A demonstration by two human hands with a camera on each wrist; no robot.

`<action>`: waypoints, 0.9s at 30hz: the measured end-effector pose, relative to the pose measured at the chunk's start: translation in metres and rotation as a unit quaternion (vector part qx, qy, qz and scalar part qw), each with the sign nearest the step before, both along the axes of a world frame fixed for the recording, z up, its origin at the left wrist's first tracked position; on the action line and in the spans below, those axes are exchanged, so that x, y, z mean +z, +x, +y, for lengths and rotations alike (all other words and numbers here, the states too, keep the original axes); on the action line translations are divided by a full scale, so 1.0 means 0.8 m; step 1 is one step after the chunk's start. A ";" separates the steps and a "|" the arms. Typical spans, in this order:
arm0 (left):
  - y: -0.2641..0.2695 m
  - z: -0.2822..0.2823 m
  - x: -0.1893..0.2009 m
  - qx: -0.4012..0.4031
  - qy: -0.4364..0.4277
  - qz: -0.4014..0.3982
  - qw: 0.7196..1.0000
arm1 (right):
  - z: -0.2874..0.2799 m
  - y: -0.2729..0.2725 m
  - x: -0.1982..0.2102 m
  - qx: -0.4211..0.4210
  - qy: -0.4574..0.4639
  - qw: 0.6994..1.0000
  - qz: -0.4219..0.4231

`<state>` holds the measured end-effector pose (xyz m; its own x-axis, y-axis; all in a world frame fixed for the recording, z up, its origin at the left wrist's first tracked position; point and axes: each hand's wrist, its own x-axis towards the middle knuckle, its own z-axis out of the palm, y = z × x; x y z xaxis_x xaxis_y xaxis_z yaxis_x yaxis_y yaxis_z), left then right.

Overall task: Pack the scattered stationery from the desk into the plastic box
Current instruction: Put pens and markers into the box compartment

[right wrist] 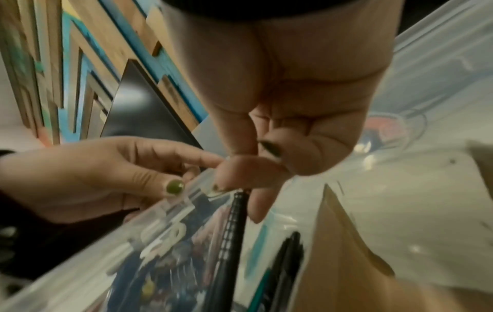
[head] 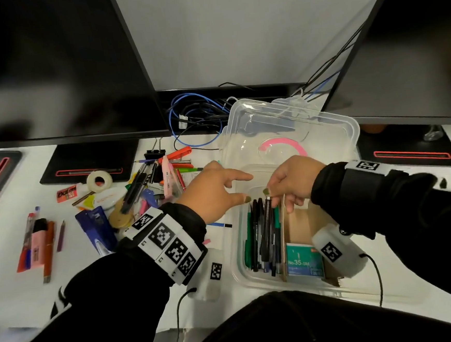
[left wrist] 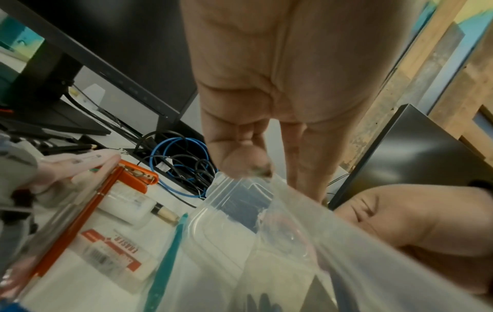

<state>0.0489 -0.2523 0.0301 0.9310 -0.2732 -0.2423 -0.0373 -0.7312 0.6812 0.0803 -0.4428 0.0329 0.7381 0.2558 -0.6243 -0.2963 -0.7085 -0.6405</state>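
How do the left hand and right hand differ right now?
The right hand pinches a black pen by its top end; the left hand holds nothing. The right hand's fingers curl downward; the left hand's point out over the plastic box rim. Both hover over the box's pen compartment.

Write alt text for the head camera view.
The right hand pinches a black pen upright among pens in a clear plastic box; the left hand hovers open at the box's left edge. Scattered stationery covers the desk to the left.

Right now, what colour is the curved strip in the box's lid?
Pink curved strip, clearest in the head view.
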 end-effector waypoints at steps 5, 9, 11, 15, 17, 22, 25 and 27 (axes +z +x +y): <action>-0.010 0.000 -0.006 0.061 -0.116 0.111 0.985 | 0.018 -0.007 -0.012 0.054 -0.131 0.990 0.019; -0.012 -0.004 -0.009 0.091 -0.139 0.113 0.980 | 0.034 -0.003 -0.025 0.134 -0.243 0.961 -0.002; -0.013 -0.004 -0.010 0.098 -0.148 0.117 0.977 | 0.039 0.001 -0.037 0.150 -0.289 0.943 -0.067; -0.015 -0.004 -0.010 0.110 -0.162 0.122 0.973 | 0.045 0.006 -0.049 0.164 -0.317 0.929 -0.099; -0.015 -0.004 -0.009 0.110 -0.167 0.124 0.972 | 0.049 0.006 -0.052 0.168 -0.333 0.921 -0.111; -0.015 -0.004 -0.007 0.124 -0.180 0.135 0.967 | 0.052 0.008 -0.057 0.185 -0.338 0.916 -0.114; -0.016 -0.002 -0.006 0.127 -0.192 0.134 0.964 | 0.049 0.006 -0.047 0.189 -0.311 0.924 -0.116; -0.016 0.000 -0.006 0.124 -0.194 0.129 0.965 | 0.048 0.003 -0.036 0.191 -0.310 0.923 -0.120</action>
<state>0.0357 -0.2524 0.0249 0.9017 -0.1675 -0.3986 0.3127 -0.3840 0.8687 0.0826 -0.4041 0.0038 0.8034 0.1743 -0.5693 0.1494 -0.9846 -0.0906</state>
